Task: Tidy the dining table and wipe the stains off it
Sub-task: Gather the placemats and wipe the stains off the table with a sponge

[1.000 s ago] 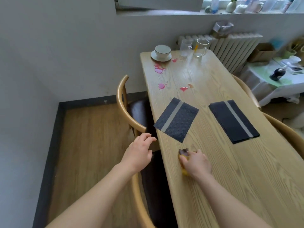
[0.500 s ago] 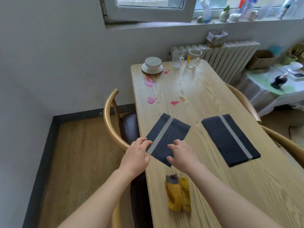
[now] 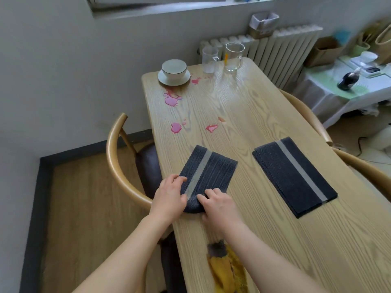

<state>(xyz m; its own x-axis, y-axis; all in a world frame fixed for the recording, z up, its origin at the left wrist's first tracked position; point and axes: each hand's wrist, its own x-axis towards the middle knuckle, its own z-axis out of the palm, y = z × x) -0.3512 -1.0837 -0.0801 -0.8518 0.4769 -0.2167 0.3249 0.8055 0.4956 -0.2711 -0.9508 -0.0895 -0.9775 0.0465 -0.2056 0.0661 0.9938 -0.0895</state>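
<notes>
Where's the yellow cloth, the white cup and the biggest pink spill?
yellow cloth [image 3: 220, 271], head view, on its yellow fold.
white cup [image 3: 174, 74], head view, on its outer wall.
biggest pink spill [image 3: 171, 100], head view, on its middle.

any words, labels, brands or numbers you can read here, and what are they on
No text is readable in this view.
Dark bottle on the side table: any label is too blurred.
Brown cardboard box beside the white radiator: no print shows.
Left dark grey striped placemat: no lettering.
</notes>
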